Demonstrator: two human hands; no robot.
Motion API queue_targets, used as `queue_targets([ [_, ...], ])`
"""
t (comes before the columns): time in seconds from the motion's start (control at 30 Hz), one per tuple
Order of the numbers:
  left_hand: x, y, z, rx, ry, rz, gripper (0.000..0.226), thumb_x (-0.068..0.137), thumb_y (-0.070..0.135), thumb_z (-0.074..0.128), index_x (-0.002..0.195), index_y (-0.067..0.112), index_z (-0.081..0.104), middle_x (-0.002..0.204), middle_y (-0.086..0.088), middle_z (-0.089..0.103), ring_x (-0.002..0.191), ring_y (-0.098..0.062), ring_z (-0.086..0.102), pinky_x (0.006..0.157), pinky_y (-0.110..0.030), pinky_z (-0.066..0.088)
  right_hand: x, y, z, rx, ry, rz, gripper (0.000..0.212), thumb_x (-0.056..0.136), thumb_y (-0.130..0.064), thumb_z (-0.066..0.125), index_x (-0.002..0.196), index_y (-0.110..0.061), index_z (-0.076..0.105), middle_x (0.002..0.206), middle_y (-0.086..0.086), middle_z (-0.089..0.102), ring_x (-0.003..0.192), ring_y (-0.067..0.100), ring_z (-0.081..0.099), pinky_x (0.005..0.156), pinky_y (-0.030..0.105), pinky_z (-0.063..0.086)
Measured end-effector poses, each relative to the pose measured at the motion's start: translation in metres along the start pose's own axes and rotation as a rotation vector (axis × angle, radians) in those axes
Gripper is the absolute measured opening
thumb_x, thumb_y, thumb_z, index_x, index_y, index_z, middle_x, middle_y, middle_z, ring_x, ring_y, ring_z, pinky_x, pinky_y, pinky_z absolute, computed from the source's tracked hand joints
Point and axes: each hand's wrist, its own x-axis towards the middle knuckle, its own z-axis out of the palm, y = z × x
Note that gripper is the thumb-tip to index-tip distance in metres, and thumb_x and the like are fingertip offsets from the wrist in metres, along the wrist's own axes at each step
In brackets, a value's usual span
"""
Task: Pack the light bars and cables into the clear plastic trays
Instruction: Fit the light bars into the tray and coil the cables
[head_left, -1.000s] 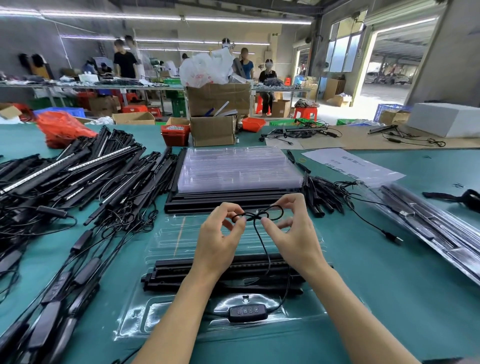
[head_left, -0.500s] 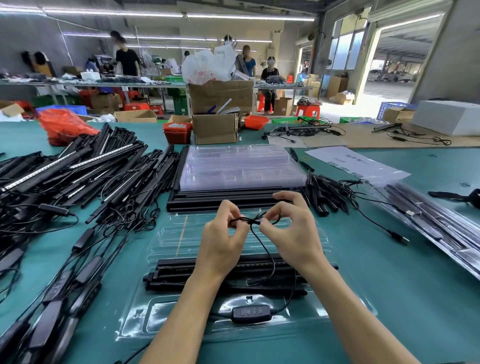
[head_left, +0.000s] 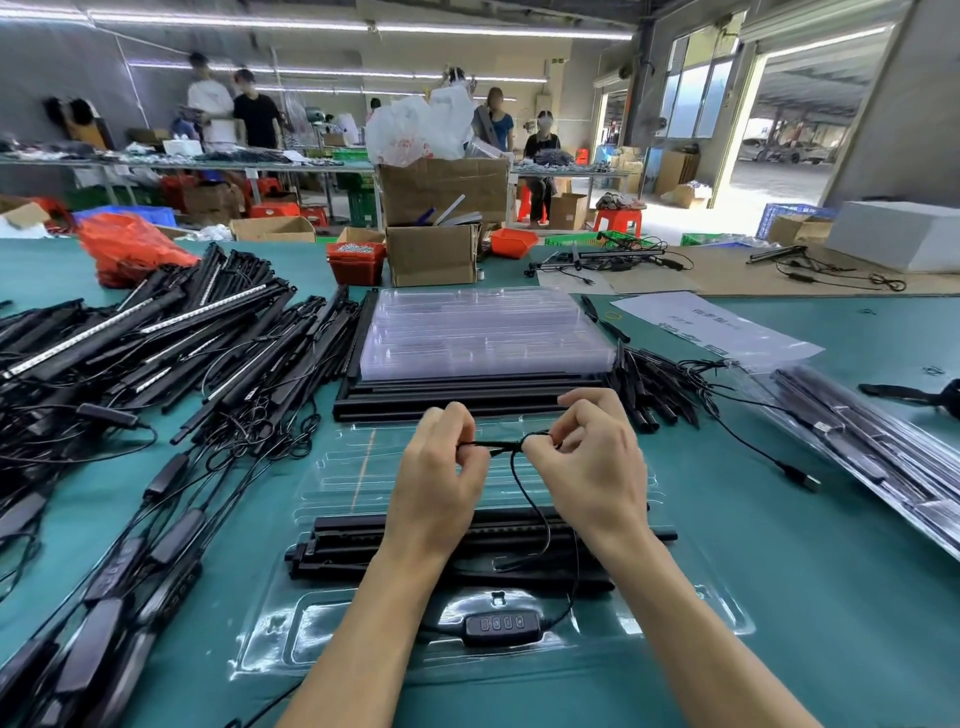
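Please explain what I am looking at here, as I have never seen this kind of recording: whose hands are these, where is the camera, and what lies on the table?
There is no machine here. A person wears one camera on the head, looking forward and down, so the two bare arms are their own. The left hand and right hand each pinch a bundled thin black cable between them; the grip is fingertip-tight. Below lies a clear moulded plastic tray on the green table. It holds long black light bars and a small black button controller. Behind it is a stack of empty clear trays; to the left is a heap of loose black bars and cables.
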Motion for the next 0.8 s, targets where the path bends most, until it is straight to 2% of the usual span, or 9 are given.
queue_targets([
  [0.1, -0.001, -0.001, 0.001, -0.014, -0.013, 0.013, 0.025, 0.086, -0.002, 0.058, 0.082, 0.020, 0.046, 0.076, 0.006, 0.047, 0.070, -0.014, 0.046, 0.054, -0.023, 0.038, 0.001, 0.002, -0.003, 0.035, -0.026, 0.027, 0.021, 0.075, -0.023, 0.070, 0.067, -0.024, 0.050, 0.090, -0.018, 0.060, 0.063, 0.008, 0.056, 0.062, 0.035, 0.049],
  [0.17, -0.002, -0.001, 0.000, -0.119, -0.002, -0.042, 0.021, 0.089, 0.004, 0.060, 0.088, 0.023, 0.052, 0.081, 0.010, 0.055, 0.078, -0.012, 0.056, 0.055, -0.017, 0.040, 0.002, 0.004, -0.006, 0.170, -0.077, 0.073, 0.017, 0.076, -0.021, 0.067, 0.070, -0.024, 0.051, 0.075, -0.012, 0.063, 0.058, 0.012, 0.061, 0.058, 0.040, 0.051],
  [0.23, -0.002, 0.000, -0.003, -0.237, -0.008, -0.135, 0.020, 0.091, 0.014, 0.064, 0.095, 0.031, 0.055, 0.084, 0.012, 0.061, 0.083, -0.008, 0.061, 0.057, -0.013, 0.043, 0.005, 0.005, -0.009, 0.296, -0.100, 0.120, 0.014, 0.077, -0.017, 0.067, 0.072, -0.019, 0.054, 0.074, -0.003, 0.064, 0.062, 0.017, 0.070, 0.052, 0.040, 0.049],
  [0.3, -0.001, 0.003, -0.003, -0.298, -0.057, -0.193, 0.016, 0.090, 0.024, 0.066, 0.100, 0.034, 0.059, 0.089, 0.015, 0.064, 0.083, -0.005, 0.062, 0.059, -0.013, 0.045, 0.008, 0.006, -0.014, 0.358, -0.100, 0.121, 0.013, 0.077, -0.015, 0.067, 0.072, -0.017, 0.055, 0.071, 0.001, 0.065, 0.063, 0.018, 0.071, 0.048, 0.038, 0.047],
  [0.37, -0.001, 0.003, -0.003, -0.276, -0.103, -0.194, 0.012, 0.091, 0.026, 0.068, 0.099, 0.032, 0.062, 0.092, 0.020, 0.065, 0.084, -0.005, 0.063, 0.060, -0.014, 0.046, 0.009, 0.005, -0.016, 0.349, -0.121, 0.103, 0.011, 0.075, -0.016, 0.068, 0.072, -0.015, 0.058, 0.067, 0.004, 0.064, 0.059, 0.023, 0.066, 0.047, 0.044, 0.054],
  [0.47, -0.001, 0.001, -0.003, -0.269, -0.118, -0.210, 0.010, 0.090, 0.020, 0.069, 0.089, 0.026, 0.062, 0.088, 0.017, 0.065, 0.081, -0.005, 0.061, 0.062, -0.016, 0.045, 0.007, 0.003, -0.016, 0.379, -0.176, 0.117, 0.010, 0.076, -0.012, 0.069, 0.074, -0.011, 0.059, 0.067, 0.010, 0.063, 0.065, 0.031, 0.069, 0.051, 0.048, 0.059],
  [0.53, -0.001, 0.002, -0.003, -0.310, -0.120, -0.239, 0.007, 0.083, 0.023, 0.068, 0.085, 0.022, 0.061, 0.083, 0.013, 0.064, 0.071, -0.003, 0.058, 0.058, -0.014, 0.042, 0.006, 0.001, -0.015, 0.329, -0.195, 0.121, 0.011, 0.078, -0.014, 0.068, 0.075, -0.013, 0.058, 0.068, 0.009, 0.065, 0.068, 0.029, 0.071, 0.055, 0.047, 0.059],
  [0.63, -0.002, 0.002, -0.003, -0.267, -0.124, -0.229, 0.010, 0.079, 0.028, 0.063, 0.082, 0.021, 0.058, 0.073, 0.005, 0.061, 0.053, -0.001, 0.048, 0.048, -0.013, 0.035, 0.005, 0.000, -0.015, 0.130, -0.188, 0.111, 0.013, 0.077, -0.025, 0.066, 0.074, -0.020, 0.054, 0.071, 0.000, 0.068, 0.063, 0.020, 0.062, 0.058, 0.035, 0.051],
  [0.8, -0.004, 0.005, -0.004, -0.116, -0.131, -0.095, 0.011, 0.084, 0.027, 0.057, 0.081, 0.027, 0.046, 0.065, 0.002, 0.054, 0.061, -0.019, 0.051, 0.051, -0.034, 0.041, 0.006, -0.005, -0.015, -0.114, -0.173, 0.176, 0.015, 0.077, -0.028, 0.057, 0.073, -0.015, 0.052, 0.068, 0.001, 0.063, 0.067, 0.025, 0.059, 0.062, 0.037, 0.049],
])
